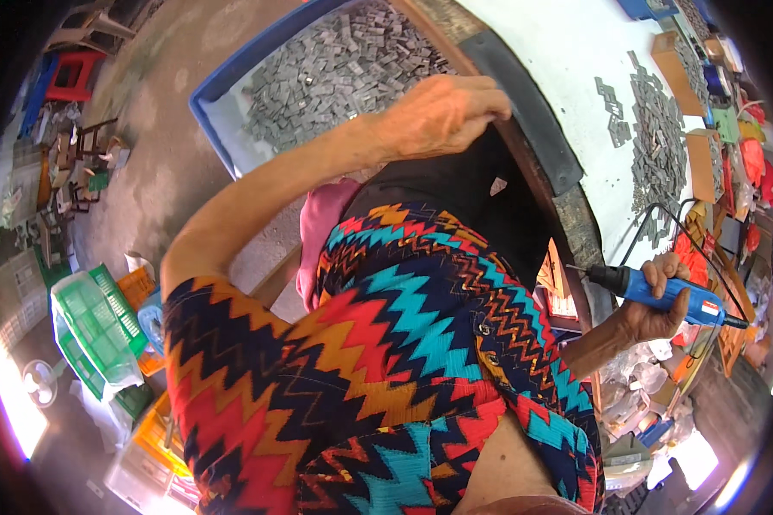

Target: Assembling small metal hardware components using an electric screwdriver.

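My left hand (445,116) reaches across to the wooden table edge, its fingers pinched together beside a black pad (524,112) that runs along that edge. Whatever the fingertips may hold is too small or hidden to make out. In my right hand (657,300) is a blue electric screwdriver (661,290) with a black front end, its bit pointing left toward the table edge. A black cord trails from the tool's rear. Beyond the left hand stands a blue-rimmed bin (199,99) heaped with small grey rectangular parts (335,73).
On the white tabletop (567,51) lie a pile of dark grey pieces (657,129) and a short row of them. Cardboard boxes (704,163) and red plastic bags (751,159) line its far side. Green crates (99,330) and a red stool (76,75) stand on the left.
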Demonstrator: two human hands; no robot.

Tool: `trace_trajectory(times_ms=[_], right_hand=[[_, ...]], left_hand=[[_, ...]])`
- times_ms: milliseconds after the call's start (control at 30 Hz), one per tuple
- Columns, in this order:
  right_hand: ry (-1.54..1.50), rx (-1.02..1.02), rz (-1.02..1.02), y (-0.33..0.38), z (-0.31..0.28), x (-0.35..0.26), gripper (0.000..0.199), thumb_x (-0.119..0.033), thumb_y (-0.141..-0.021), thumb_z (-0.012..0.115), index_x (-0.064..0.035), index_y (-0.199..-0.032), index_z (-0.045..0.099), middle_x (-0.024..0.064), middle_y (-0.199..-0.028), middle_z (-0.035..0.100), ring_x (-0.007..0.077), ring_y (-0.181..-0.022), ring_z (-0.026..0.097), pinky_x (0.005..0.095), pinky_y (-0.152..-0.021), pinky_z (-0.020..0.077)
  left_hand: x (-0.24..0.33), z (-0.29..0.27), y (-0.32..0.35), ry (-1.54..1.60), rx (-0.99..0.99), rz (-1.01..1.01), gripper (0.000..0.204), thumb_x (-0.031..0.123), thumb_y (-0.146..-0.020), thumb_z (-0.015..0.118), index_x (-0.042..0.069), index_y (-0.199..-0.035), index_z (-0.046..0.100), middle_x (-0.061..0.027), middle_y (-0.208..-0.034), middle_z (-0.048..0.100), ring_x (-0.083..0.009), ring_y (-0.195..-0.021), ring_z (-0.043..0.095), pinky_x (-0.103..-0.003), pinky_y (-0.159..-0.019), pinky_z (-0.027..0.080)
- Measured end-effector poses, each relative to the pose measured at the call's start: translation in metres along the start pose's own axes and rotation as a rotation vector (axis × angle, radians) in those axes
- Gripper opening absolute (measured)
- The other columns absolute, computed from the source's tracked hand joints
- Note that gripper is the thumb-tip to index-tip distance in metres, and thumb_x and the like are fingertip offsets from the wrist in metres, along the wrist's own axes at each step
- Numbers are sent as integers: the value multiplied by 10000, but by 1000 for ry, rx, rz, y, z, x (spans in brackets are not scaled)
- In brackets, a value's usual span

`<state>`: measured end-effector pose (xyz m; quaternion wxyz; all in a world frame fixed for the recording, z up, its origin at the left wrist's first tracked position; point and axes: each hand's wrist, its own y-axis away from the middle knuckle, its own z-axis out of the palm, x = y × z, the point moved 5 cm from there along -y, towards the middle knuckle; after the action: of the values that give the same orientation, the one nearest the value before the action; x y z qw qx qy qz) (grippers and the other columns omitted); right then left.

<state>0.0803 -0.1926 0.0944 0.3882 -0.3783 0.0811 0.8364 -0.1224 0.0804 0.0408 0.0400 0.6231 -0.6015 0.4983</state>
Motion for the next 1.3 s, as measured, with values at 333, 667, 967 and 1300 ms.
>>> trace_trajectory(times_ms=[333,667,967,1300], right_hand=[[-6,-16,4,8,10,5,298,-82,-766,576,122,-974,511,136,-830,399,139,-594,416,285,-615,337],[-19,-74,63,15,27,11,271,-82,-766,581,109,-943,504,130,-834,394,148,-610,418,295,-634,345],[-22,-21,68,22,53,5,244,-4,-719,611,25,-860,414,72,-774,355,145,-597,402,305,-624,342],[3,75,-26,62,30,-1,212,-107,-761,587,16,-923,528,125,-842,493,144,-575,441,303,-613,361]], left_hand=[[3,-109,175,-153,-28,-679,130,30,-805,521,1,-913,588,-80,-811,603,-150,-724,560,-282,-652,454],[8,-55,388,189,419,-1333,133,58,-784,521,-2,-867,607,-26,-633,548,-69,-628,513,-233,-556,413],[27,33,497,234,603,-1262,136,89,-769,541,7,-869,586,-80,-676,571,-147,-635,545,-282,-571,424],[-63,118,417,379,426,-986,140,87,-766,537,9,-874,579,-93,-692,574,-171,-647,551,-297,-581,428]])
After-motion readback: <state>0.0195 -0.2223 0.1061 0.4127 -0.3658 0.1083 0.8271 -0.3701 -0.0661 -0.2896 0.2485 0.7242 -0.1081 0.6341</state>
